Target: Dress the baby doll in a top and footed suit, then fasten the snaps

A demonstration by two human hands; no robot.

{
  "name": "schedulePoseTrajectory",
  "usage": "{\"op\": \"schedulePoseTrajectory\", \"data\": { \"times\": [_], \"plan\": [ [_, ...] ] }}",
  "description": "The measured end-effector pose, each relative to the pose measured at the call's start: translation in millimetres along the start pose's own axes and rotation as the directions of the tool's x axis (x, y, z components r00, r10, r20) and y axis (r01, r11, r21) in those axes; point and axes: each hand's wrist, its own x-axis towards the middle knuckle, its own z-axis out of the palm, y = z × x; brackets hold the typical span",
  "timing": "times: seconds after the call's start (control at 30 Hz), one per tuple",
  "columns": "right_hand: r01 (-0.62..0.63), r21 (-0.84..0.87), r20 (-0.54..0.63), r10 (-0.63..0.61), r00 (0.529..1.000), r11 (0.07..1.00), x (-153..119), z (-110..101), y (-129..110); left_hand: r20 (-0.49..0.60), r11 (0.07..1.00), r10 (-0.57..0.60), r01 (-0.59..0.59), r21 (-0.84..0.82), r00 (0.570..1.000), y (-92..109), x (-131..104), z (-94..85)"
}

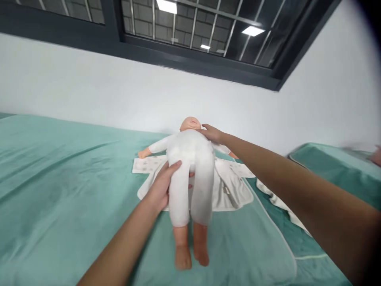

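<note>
A baby doll (193, 147) with white padded body, arms and legs lies face up, its head towards the wall and its bare feet towards me. My left hand (163, 183) is closed round the thigh on the left, thumb on top, with fingertips showing between the legs. At the doll's shoulder, beside its neck, my right hand (212, 134) has hold of it; part of those fingers is hidden. Under the doll a small white printed baby jacket (235, 190) is spread out, sleeves to both sides.
A green blanket (74, 190) covers the surface, with creases on the left. White cloth (279, 202) lies at the right, near a raised green padded piece (333, 171). Behind stand a white wall (89, 91) and a dark-framed barred window (193, 59). Part of another hand (376, 155) shows at the right edge.
</note>
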Motion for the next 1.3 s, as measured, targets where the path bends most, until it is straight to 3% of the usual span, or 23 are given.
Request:
{"op": "schedulePoseTrajectory", "data": {
  "times": [0.07,0.17,0.4,0.53,0.67,0.77,0.83,0.9,0.97,1.03,1.1,1.17,1.23,1.3],
  "plan": [
    [-0.013,0.001,-0.006,0.013,1.0,1.0,-14.6,-16.2,26.3,0.035,1.0,-0.01,0.01,-0.009,0.999,-24.0,-0.7,21.5],
    [0.004,0.008,-0.003,-0.004,1.0,1.0,-23.1,-19.1,50.6,0.038,1.0,-0.013,0.013,0.002,0.999,-45.5,0.9,31.9],
    [0.046,-0.072,0.035,-0.043,0.998,0.996,-9.9,19.0,69.1,0.0,1.0,-0.001,0.001,-0.017,1.0,-61.6,7.3,14.1],
    [0.08,-0.19,0.067,-0.069,0.995,0.979,-4.0,11.5,69.3,0.015,1.0,-0.001,0.002,-0.016,1.0,-64.9,6.6,13.0],
    [0.144,-0.32,-0.015,-0.157,0.988,0.937,-3.4,2.7,48.9,0.044,0.999,0.031,-0.032,0.025,0.999,-64.8,4.6,15.5],
    [0.302,-0.451,-0.064,-0.368,0.928,0.84,-7.8,24.5,14.4,0.046,0.998,0.043,-0.045,0.032,0.998,-64.4,3.7,17.1],
    [0.442,-0.535,0.105,-0.462,0.88,0.72,-11.7,50.5,-12.7,0.033,0.998,0.037,-0.039,0.044,0.999,-65.2,3.5,17.5],
    [0.544,-0.589,0.368,-0.401,0.839,0.598,-14.0,77.6,-36.6,0.022,0.997,0.038,-0.04,0.062,0.999,-67.0,3.3,16.7],
    [0.563,-0.603,0.478,-0.309,0.822,0.565,-13.8,99.7,-52.6,0.014,0.994,0.044,-0.045,0.101,0.999,-68.8,2.8,14.6],
    [0.536,-0.618,0.501,-0.237,0.832,0.575,-12.0,113.8,-59.2,-0.013,0.977,0.069,-0.065,0.204,0.998,-69.0,1.9,11.1],
    [0.508,-0.635,0.496,-0.197,0.846,0.581,-10.5,119.6,-57.8,-0.055,0.913,0.124,-0.092,0.398,0.991,-66.2,1.7,6.9],
    [0.495,-0.643,0.474,-0.204,0.856,0.585,-11.0,118.2,-52.2,-0.097,0.775,0.228,-0.12,0.621,0.969,-59.9,4.1,2.4],
    [0.487,-0.644,0.439,-0.236,0.867,0.59,-14.3,111.9,-45.5,-0.088,0.546,0.401,-0.161,0.822,0.912,-51.4,11.2,-2.7],
    [0.48,-0.643,0.408,-0.264,0.874,0.597,-19.9,103.0,-39.3,-0.012,0.239,0.559,-0.148,0.96,0.829,-43.1,23.7,-9.8]
  ]
}}
